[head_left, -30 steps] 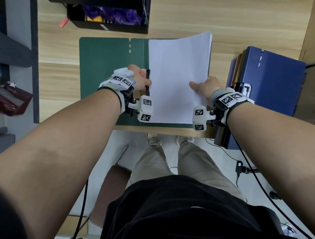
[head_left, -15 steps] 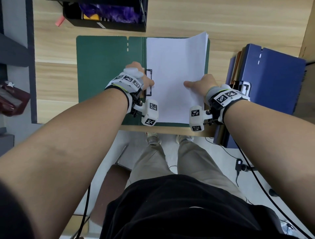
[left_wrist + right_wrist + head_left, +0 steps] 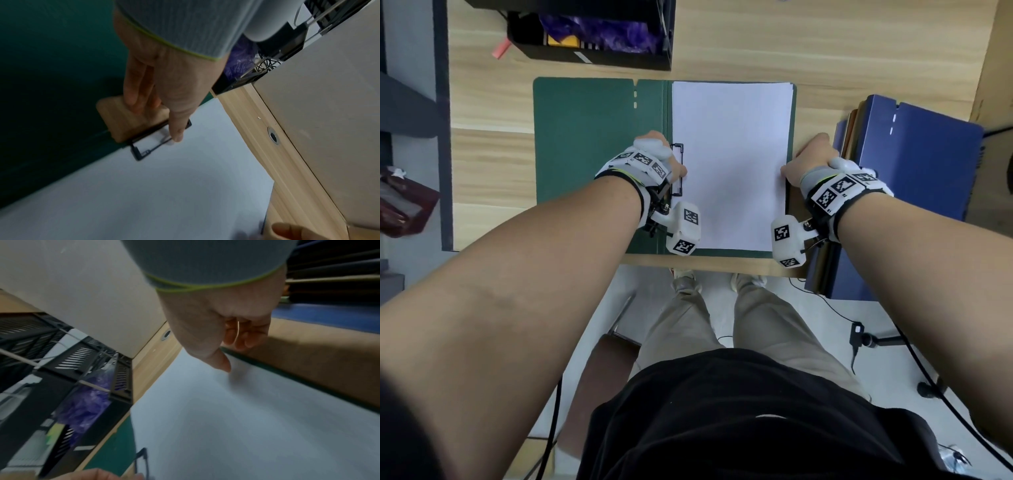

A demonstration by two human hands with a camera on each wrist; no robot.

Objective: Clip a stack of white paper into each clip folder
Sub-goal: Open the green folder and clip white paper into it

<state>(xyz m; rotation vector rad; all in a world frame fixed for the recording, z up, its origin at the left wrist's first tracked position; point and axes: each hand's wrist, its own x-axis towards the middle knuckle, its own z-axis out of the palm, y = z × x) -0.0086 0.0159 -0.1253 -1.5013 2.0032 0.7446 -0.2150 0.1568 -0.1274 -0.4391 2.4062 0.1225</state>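
A green clip folder point(image 3: 592, 164) lies open on the wooden desk. A stack of white paper point(image 3: 732, 154) lies flat on its right half. The black wire clip point(image 3: 677, 150) at the spine is down on the paper's left edge. My left hand point(image 3: 654, 154) is on the clip. In the left wrist view its fingers rest on the tan clip lever point(image 3: 123, 120) and its thumb presses the black frame point(image 3: 144, 149). My right hand point(image 3: 808, 157) is at the stack's right edge. There its thumb point(image 3: 224, 365) lies on the paper point(image 3: 226, 426) and the fingers curl down beside the edge.
A pile of closed folders with a blue one point(image 3: 921, 164) on top sits just right of my right hand. A black desk organizer point(image 3: 592, 37) with purple contents stands behind the green folder. The desk's front edge point(image 3: 709, 263) runs just below the folder.
The paper's lifted far corner has settled flat. My left hand brought the clip down onto the left edge. My right hand slid from the sheet's middle to its right edge.
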